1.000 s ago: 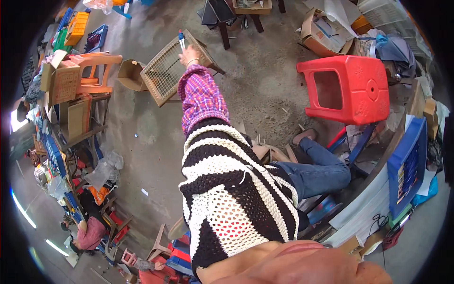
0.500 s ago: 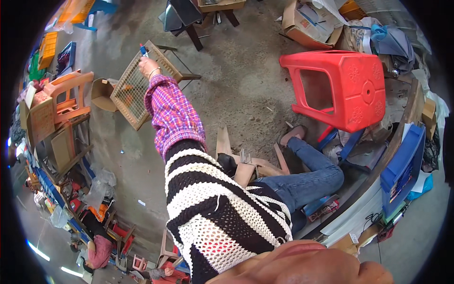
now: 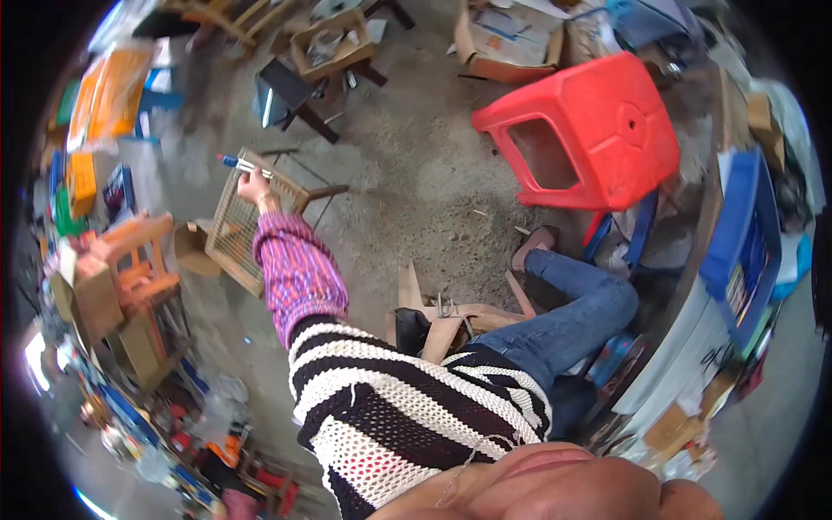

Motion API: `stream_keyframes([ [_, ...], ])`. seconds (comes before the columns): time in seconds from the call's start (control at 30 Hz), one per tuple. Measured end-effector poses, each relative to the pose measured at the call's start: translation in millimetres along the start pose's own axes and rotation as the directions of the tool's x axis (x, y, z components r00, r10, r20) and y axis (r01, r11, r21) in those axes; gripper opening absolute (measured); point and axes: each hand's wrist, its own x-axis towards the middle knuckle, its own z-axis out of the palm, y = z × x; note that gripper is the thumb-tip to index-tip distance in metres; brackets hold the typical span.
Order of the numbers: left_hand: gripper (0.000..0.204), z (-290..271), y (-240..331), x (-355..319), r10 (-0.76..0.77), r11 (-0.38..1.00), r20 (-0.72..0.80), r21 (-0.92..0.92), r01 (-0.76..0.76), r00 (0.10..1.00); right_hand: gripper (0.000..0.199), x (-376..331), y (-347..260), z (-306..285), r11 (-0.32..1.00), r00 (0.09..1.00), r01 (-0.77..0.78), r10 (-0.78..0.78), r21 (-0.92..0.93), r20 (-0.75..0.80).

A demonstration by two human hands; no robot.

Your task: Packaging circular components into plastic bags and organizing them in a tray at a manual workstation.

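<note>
My left arm, in a checked purple sleeve, stretches out to the left. My left hand [image 3: 253, 186] is closed around a slim pen-like thing [image 3: 232, 162] with a blue end, a bit of red and pale shafts. Too small to tell is its exact kind. The hand is over the upper end of a wooden frame with a woven mesh [image 3: 227, 230], which stands tilted on thin legs. Whether the hand touches that frame I cannot tell. My right hand is out of view.
A red plastic stool [image 3: 598, 130] lies on its side at the right. Wooden pieces [image 3: 446, 325] stand near my bent leg [image 3: 572, 303]. Cardboard boxes [image 3: 511, 43], a small dark stool [image 3: 290, 100], a blue tray [image 3: 741, 247] and an orange chair [image 3: 143, 260] surround the concrete floor.
The view has shifted, so most things appear moved, the red stool up and left. My left hand still grips the pen-like thing, which now points more to the left.
</note>
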Motion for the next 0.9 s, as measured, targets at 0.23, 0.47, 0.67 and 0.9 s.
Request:
stream_keyframes([
  [0.23,0.011,88,146,-236,0.262,0.873,0.697,-0.466,0.144,0.668,0.041,-128,-39,131,0.970,0.941,0.100,-0.019,0.223,-0.337],
  [0.47,0.020,-4,259,-508,0.181,0.981,0.844,-0.122,0.148,-0.504,0.049,-191,-35,167,0.944,0.940,0.245,-0.177,0.220,-0.291],
  [0.67,0.023,-135,281,-687,0.132,0.980,0.028,-0.154,0.126,-0.991,0.046,-317,-56,202,0.815,0.876,0.227,-0.410,0.533,0.254],
  [0.9,0.021,-299,260,-760,-0.033,0.958,-0.426,-0.272,0.093,-0.904,0.032,-378,-36,192,0.634,0.980,0.164,-0.190,0.756,-0.054],
])
